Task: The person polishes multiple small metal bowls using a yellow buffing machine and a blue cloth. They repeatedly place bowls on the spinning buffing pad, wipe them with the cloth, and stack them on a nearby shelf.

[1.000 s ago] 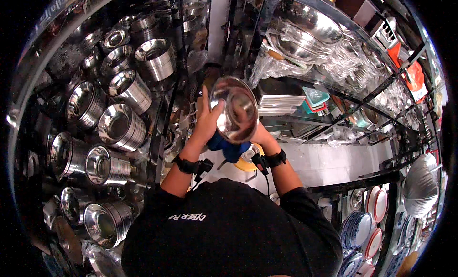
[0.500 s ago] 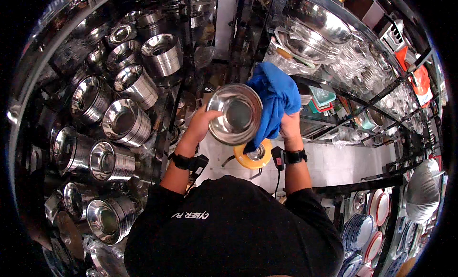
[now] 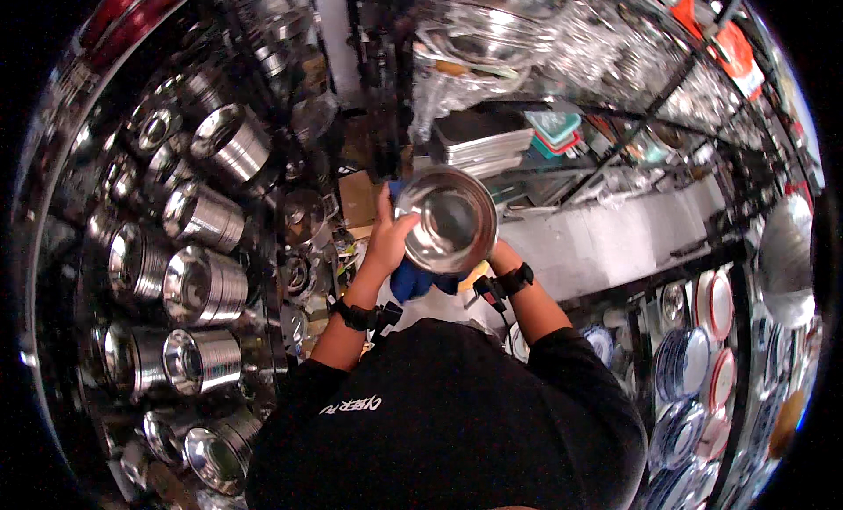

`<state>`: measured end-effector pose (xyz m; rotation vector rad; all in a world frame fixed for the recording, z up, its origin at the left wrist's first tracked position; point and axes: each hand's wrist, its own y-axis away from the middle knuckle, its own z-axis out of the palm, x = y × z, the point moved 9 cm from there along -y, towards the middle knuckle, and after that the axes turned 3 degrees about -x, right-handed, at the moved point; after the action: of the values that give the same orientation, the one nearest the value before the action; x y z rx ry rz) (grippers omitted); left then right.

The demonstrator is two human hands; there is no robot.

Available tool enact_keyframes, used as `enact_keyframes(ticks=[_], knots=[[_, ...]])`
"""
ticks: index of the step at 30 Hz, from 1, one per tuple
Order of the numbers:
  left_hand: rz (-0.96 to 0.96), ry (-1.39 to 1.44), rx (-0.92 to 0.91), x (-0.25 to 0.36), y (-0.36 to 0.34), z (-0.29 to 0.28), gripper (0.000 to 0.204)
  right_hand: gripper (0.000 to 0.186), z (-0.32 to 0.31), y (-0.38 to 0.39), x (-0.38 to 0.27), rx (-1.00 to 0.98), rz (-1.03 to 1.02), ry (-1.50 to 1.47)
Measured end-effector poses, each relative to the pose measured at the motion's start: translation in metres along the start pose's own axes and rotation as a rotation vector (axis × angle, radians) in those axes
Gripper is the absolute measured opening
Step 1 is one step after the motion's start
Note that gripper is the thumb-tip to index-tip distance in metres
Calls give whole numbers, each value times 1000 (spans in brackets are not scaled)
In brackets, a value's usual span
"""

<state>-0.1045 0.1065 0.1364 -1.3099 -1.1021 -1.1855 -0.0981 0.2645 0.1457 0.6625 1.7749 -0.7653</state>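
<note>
A kitchenware shop or its stockroom; which of the two cannot be told.
With the steel bowl (image 3: 450,222) at mid-view as the landmark, nested stacks of rimmed steel bowls (image 3: 207,286) fill the shelving to its left, many of one pattern, far beyond household numbers. Just beyond it sit piled rectangular metal trays (image 3: 487,150), with teal and red plastic trays (image 3: 555,128) to their right; farther off lies steelware in clear plastic wrap (image 3: 606,49). To its right run a narrow tiled floor (image 3: 588,246) and black shelf framing (image 3: 654,270), then stacked blue-patterned plates (image 3: 680,365) and red-rimmed plates (image 3: 716,303).
</note>
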Motion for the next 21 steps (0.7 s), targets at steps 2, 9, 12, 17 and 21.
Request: enact_keyframes(ticks=[2, 9, 12, 17, 21], knots=[[16, -14, 51, -1, -7, 9, 58, 62, -9, 19, -4, -9, 92, 75], [-156, 161, 75, -41, -35, 43, 38, 52, -92, 129, -20, 516, 115, -413], [-61, 250, -7, -54, -38, 97, 41, 52, -135, 171, -37, 830, 29, -334], [14, -71, -291, -41, -25, 204, 47, 57, -139, 178, -21, 854, 381, 560], [-79, -52, -387, -58, -37, 236, 51, 55, -122, 177, -34, 665, 13, 425]])
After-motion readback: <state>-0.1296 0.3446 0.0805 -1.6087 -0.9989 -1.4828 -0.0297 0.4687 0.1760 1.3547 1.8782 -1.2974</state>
